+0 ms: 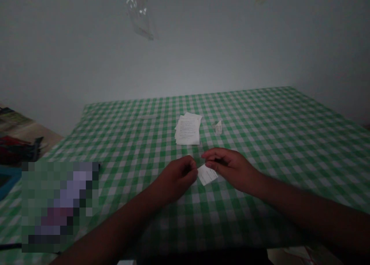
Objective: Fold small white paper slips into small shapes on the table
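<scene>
The head view shows me a small paper (207, 175) below the frame's centre, lying between the two hands. I see the left hand (182, 177) curled closed, thumb and finger pinching the paper's left corner. The right hand (229, 167) is loosely bent, its thumb at the paper's upper edge; I cannot tell whether it grips. Just above them, near mid-frame, I see a paper stack (188, 130) on the checked counter (268, 130), with a folded paper (219, 127) near its right side. A pixelated object (65, 203) fills the lower left.
</scene>
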Demonstrator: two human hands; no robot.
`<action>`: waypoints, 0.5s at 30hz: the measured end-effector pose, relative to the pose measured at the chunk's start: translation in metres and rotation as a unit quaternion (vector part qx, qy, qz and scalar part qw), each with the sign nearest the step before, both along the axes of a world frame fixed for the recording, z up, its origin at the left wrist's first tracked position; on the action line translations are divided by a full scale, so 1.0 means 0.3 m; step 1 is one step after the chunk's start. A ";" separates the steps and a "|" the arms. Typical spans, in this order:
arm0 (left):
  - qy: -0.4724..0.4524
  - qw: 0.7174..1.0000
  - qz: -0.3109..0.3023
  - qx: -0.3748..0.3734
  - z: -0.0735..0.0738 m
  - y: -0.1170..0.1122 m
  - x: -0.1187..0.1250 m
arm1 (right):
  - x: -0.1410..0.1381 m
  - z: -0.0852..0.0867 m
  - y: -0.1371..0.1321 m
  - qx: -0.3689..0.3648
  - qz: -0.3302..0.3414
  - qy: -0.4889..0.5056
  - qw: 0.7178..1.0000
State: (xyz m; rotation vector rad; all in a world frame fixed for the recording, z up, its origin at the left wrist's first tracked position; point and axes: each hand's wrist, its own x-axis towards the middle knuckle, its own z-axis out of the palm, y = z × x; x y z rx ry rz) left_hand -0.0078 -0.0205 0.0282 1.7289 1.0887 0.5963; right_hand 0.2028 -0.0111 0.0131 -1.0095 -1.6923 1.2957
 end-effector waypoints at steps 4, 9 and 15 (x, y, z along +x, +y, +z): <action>0.034 0.998 -0.036 0.044 0.024 -0.007 0.006 | 0.005 0.011 0.001 0.011 0.024 0.007 1.000; 0.046 0.997 -0.026 0.059 0.011 0.006 0.007 | 0.013 0.006 0.021 0.028 0.041 -0.025 0.998; 0.172 0.975 0.030 0.137 -0.021 0.026 -0.001 | 0.033 -0.032 0.059 0.183 -0.014 -0.144 0.973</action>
